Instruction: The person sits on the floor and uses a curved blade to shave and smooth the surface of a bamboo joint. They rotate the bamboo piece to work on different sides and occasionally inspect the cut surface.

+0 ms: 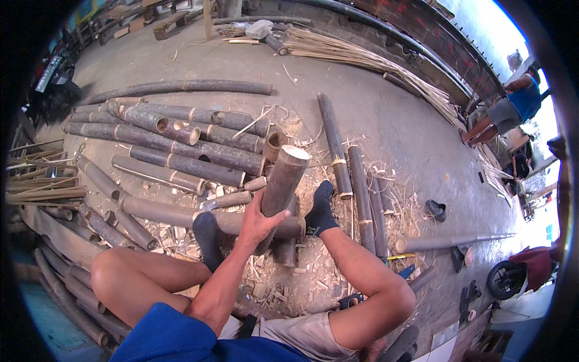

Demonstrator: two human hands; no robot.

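My left hand [258,218] is wrapped round a short, thick bamboo section [283,180], its pale cut end tilted up and away from me. Under it lies a long bamboo pole [163,209] across the floor, my socked feet [208,232] on either side of the held piece. At the lower edge, beside my right thigh, a bit of my right hand [374,349] shows; its fingers are too hidden to read. A black saw handle [351,300] sticks out by that thigh, with a blue blade-like piece [407,271] beyond my knee. A wooden-handled tool [232,199] rests near my left foot.
Bamboo poles [199,151] are piled ahead and to the left. More poles [333,145] lie to the right, amid wood chips [313,271]. Long split strips [368,63] line the far wall. A person in a blue top [523,102] stands far right, and sandals [435,210] lie nearer.
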